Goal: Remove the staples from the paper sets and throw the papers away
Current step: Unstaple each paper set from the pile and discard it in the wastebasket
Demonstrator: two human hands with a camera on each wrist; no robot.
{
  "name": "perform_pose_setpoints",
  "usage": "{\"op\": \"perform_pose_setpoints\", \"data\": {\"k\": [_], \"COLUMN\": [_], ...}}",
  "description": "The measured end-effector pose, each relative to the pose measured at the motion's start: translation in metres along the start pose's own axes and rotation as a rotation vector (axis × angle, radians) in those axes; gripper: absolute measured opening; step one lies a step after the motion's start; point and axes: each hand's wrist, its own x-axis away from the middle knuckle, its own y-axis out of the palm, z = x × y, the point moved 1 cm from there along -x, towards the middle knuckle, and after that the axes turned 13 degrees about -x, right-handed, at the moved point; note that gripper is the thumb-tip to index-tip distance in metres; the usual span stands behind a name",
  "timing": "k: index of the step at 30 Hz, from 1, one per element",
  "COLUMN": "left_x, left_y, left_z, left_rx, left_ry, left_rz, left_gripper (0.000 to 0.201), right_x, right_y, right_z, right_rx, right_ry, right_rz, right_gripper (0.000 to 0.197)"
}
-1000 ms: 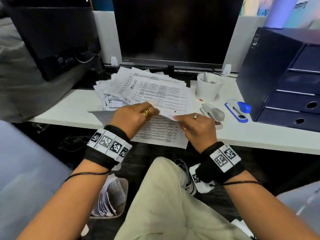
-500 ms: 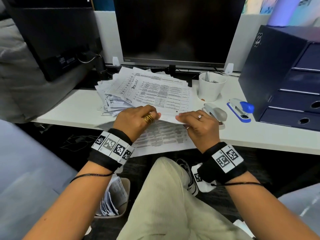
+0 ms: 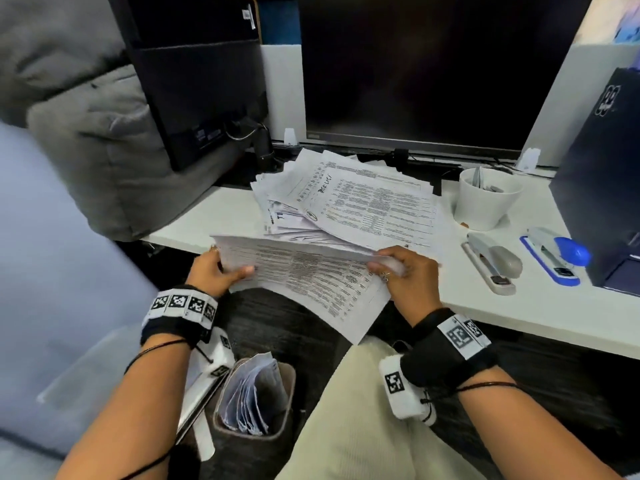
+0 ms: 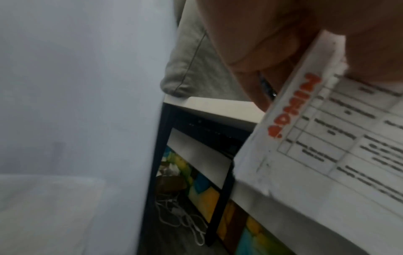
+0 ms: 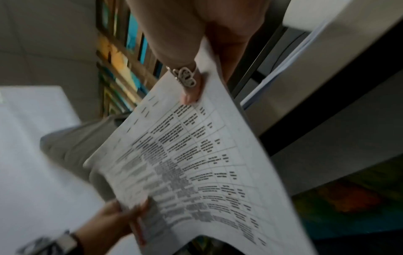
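I hold a set of printed sheets in the air over my lap, in front of the desk edge. My left hand grips its left edge with the thumb on top, and my right hand pinches the right corner. The right wrist view shows the printed sheets curving between my right hand and my left hand. In the left wrist view my left hand pinches the sheets by a corner with red print. A pile of more paper sets lies on the desk. A bin with folded papers stands on the floor below.
A white cup stands right of the pile, with a grey stapler and a blue stapler beside it. A dark drawer unit fills the right, a monitor the back. My crossed leg is below the sheets.
Both hands have lifted the sheets off the desk and spread apart, the left hand going left; the set now hangs over my lap. The view has swung left and down.
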Motion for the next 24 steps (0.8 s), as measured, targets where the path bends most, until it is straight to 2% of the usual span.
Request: {"op": "perform_pose_setpoints", "data": {"k": [1, 2, 4, 5, 8, 11, 14, 18, 21, 24], "left_x": [-0.001, -0.001, -0.001, -0.001, 0.013, 0.029, 0.038, 0.042, 0.045, 0.052], "left_y": [0.002, 0.003, 0.003, 0.001, -0.007, 0.001, 0.031, 0.074, 0.108, 0.138], "left_z": [-0.008, -0.018, -0.045, -0.060, -0.094, -0.114, -0.126, -0.133, -0.134, -0.136], "left_rx": [-0.013, -0.027, -0.078, -0.123, -0.273, -0.429, -0.515, -0.559, -0.600, -0.633], "left_ry": [-0.053, -0.107, -0.193, -0.226, -0.323, -0.398, -0.443, -0.466, -0.482, -0.534], "left_rz": [0.004, 0.023, 0.032, 0.011, -0.107, -0.254, -0.354, -0.432, -0.463, -0.483], "left_gripper": [0.047, 0.048, 0.058, 0.054, 0.041, 0.033, 0.038, 0.039, 0.024, 0.027], "right_x": [0.001, 0.002, 0.008, 0.013, 0.029, 0.036, 0.030, 0.025, 0.034, 0.051], "right_y": [0.010, 0.020, 0.044, 0.057, 0.103, 0.147, 0.185, 0.221, 0.231, 0.225], "right_z": [0.003, 0.005, 0.010, 0.012, 0.031, 0.062, 0.092, 0.136, 0.178, 0.210], "right_rx": [0.043, 0.115, 0.321, 0.432, 0.695, 0.694, 0.569, 0.622, 0.662, 0.582], "right_ry": [0.006, 0.009, -0.007, -0.024, -0.044, 0.103, 0.221, 0.280, 0.353, 0.428], "right_rz": [-0.050, -0.119, -0.324, -0.446, -0.767, -0.969, -1.019, -1.068, -1.056, -1.044], "right_gripper": [0.019, 0.012, 0.018, 0.023, 0.030, 0.029, 0.027, 0.036, 0.030, 0.030]}}
